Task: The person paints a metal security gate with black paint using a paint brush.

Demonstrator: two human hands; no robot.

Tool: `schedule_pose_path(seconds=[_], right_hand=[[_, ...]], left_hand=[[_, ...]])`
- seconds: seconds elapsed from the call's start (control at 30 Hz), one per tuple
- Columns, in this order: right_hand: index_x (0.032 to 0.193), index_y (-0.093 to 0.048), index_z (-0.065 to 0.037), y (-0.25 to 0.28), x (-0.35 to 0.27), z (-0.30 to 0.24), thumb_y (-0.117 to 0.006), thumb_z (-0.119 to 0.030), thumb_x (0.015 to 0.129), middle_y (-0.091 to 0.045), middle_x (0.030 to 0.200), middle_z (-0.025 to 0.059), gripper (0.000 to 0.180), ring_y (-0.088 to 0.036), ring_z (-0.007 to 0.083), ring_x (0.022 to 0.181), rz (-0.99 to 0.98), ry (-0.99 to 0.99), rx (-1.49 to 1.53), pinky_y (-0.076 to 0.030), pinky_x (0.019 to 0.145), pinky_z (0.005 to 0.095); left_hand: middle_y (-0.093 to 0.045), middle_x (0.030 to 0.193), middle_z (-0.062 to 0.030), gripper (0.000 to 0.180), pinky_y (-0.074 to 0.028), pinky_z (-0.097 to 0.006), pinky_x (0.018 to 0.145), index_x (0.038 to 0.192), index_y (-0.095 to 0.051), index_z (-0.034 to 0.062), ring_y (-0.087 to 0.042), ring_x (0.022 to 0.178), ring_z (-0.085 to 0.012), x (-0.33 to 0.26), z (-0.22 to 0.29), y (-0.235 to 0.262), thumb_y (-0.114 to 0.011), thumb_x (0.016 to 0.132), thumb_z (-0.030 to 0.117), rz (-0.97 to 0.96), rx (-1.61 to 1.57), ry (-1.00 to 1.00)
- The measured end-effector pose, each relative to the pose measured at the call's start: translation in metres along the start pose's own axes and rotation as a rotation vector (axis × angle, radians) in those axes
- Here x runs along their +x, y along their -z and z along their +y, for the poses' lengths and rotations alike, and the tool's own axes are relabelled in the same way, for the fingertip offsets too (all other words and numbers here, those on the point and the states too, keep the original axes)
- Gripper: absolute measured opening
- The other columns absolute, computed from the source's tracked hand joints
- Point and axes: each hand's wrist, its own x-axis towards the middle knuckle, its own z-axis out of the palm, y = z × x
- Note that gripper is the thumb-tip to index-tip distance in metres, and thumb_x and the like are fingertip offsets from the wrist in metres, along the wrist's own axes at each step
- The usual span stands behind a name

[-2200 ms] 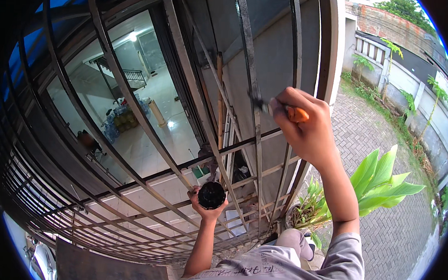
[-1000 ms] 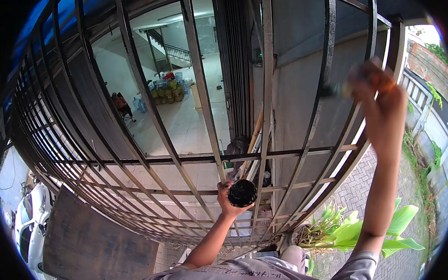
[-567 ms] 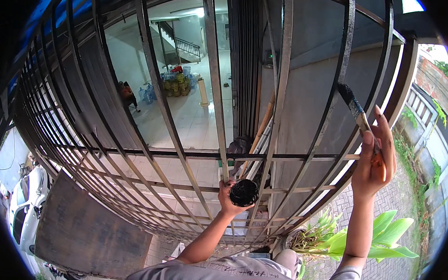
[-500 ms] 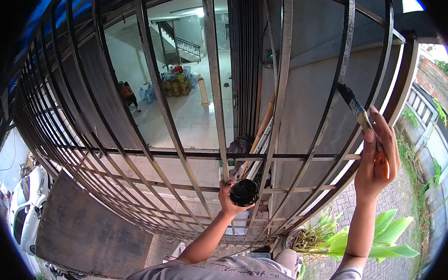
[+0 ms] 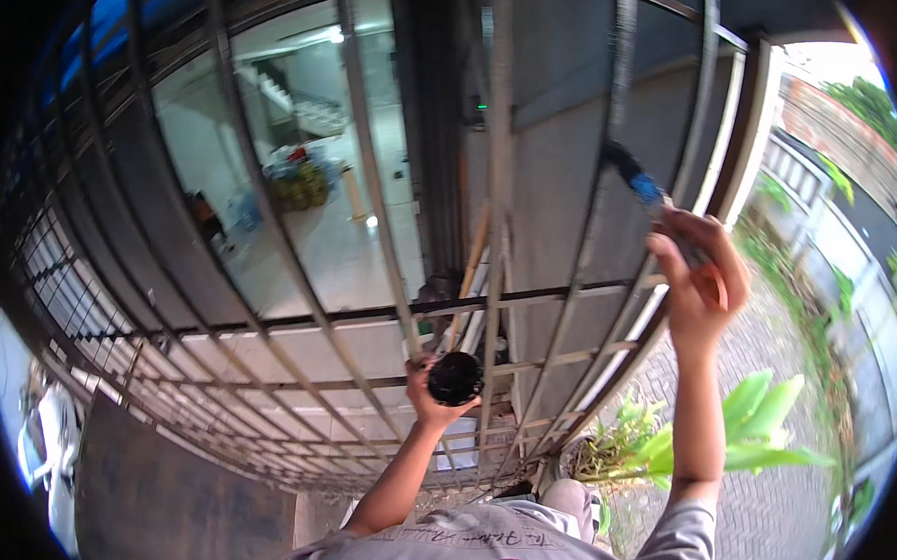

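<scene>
My right hand (image 5: 707, 276) is raised at the right, its fingers closed round the handle of a paintbrush (image 5: 641, 184). The brush's dark bristle end meets an upright bar (image 5: 618, 97) of the metal grille, which is black along its upper part and paler lower down. Low in the middle, my left hand (image 5: 441, 405) grips a small round can of black paint (image 5: 454, 378) with its mouth facing up. The can is close in front of the bars. Its outside is mostly hidden, and the picture is a little blurred.
Behind the grille lies a tiled room with several bottles (image 5: 298, 181) and a staircase (image 5: 311, 114). A leafy plant (image 5: 753, 418) grows at the lower right beside paving. A dark brown panel (image 5: 189, 489) lies at the lower left, near a white vehicle (image 5: 56, 453).
The view has shifted, so the grille and both hands sit further left. The brush has turned slightly and still meets the same bar, near its former height. Both hands keep their hold.
</scene>
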Motion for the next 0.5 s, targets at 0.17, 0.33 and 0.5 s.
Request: schedule_pose_path(seconds=[0.17,0.33,0.5], right_hand=[[0.106,-0.068,0.004,0.001,0.007,0.009,-0.075,-0.003,0.089,-0.073,0.090,0.0105,0.019,-0.069,0.0127,0.085,0.033,-0.006,0.041,-0.055,0.076,0.0269],[0.112,-0.068,-0.001,0.004,0.045,-0.007,-0.070,0.001,0.088,-0.071,0.091,0.0087,0.024,-0.068,0.0115,0.074,0.058,0.215,-0.112,-0.053,0.069,0.0242],[0.103,-0.065,0.002,0.002,0.035,-0.004,-0.072,0.006,0.072,-0.054,0.082,0.0119,0.033,-0.056,0.0286,0.071,-0.216,0.322,-0.221,-0.048,0.065,0.0381]], left_hand=[[-0.049,0.121,-0.0138,0.097,-0.051,-0.040,0.093,0.132,-0.043,0.0075,-0.058,0.110,-0.0253,0.004,-0.001,0.004,-0.097,0.059,0.041,-0.164,0.044,-0.108],[-0.048,0.121,-0.0146,0.100,-0.046,-0.046,0.097,0.134,-0.042,0.0096,-0.051,0.117,-0.0301,0.011,0.014,0.005,-0.094,0.061,0.051,-0.221,0.164,-0.121],[-0.059,0.107,-0.0122,0.087,-0.052,-0.046,0.082,0.116,-0.058,0.0095,-0.062,0.095,-0.0303,0.015,0.017,-0.001,-0.090,0.055,0.062,-0.048,0.185,-0.178]])
